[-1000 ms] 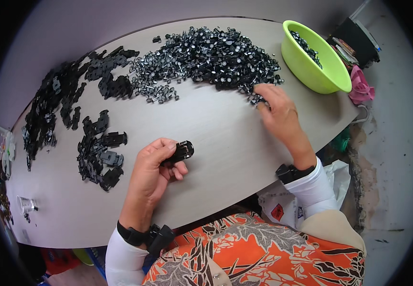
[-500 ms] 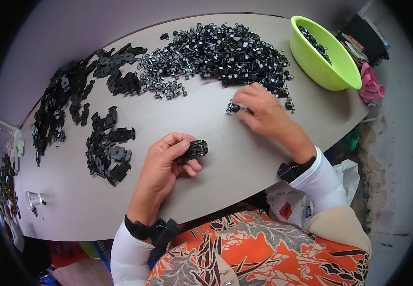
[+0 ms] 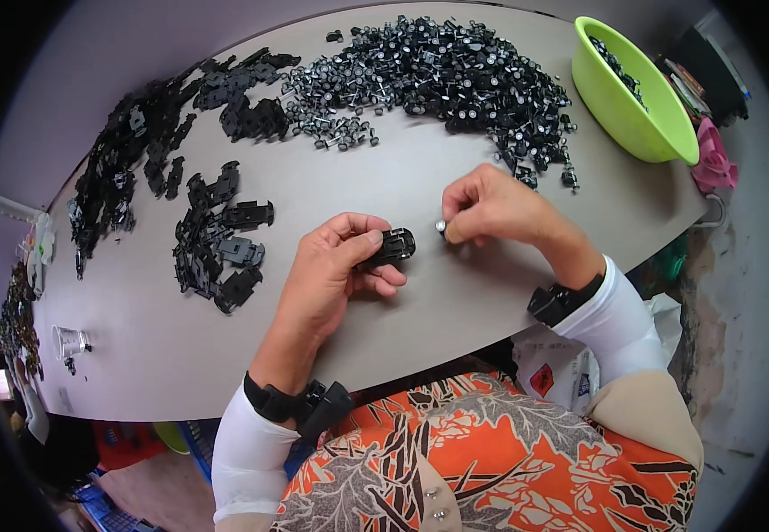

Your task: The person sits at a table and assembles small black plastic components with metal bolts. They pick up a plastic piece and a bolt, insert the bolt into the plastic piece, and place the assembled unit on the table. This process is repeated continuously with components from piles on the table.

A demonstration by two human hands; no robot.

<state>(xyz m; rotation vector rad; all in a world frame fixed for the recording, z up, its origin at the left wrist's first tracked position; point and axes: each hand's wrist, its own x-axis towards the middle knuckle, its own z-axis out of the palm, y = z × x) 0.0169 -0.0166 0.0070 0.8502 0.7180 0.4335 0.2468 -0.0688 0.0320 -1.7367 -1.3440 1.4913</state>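
Note:
My left hand (image 3: 327, 266) pinches a black toy car chassis (image 3: 396, 246) between thumb and fingers, with its far end sticking out to the right. Just across from it, my right hand (image 3: 502, 210) is closed on a small toy wheel axle (image 3: 440, 227). One silvery wheel face shows at the fingertips; the rest is covered. A short gap separates the axle from the chassis. Beyond both hands spreads a big pile of wheel axles (image 3: 455, 84) with black tyres and silvery hubs. To the left of my left hand lies a smaller pile of black and grey chassis (image 3: 198, 244).
More chassis are heaped (image 3: 123, 142) along the table's far left side. A lime-green basin (image 3: 673, 133) holding dark parts stands at the right edge, beside a pink bag (image 3: 713, 158). A clear plastic cup (image 3: 67, 340) lies at the left. Another person's sleeve (image 3: 35, 417) shows beyond it.
My right hand has come back from the edge of the wheel pile toward the chassis, holding the axle. My left hand still grips the chassis. The whole view has shifted slightly.

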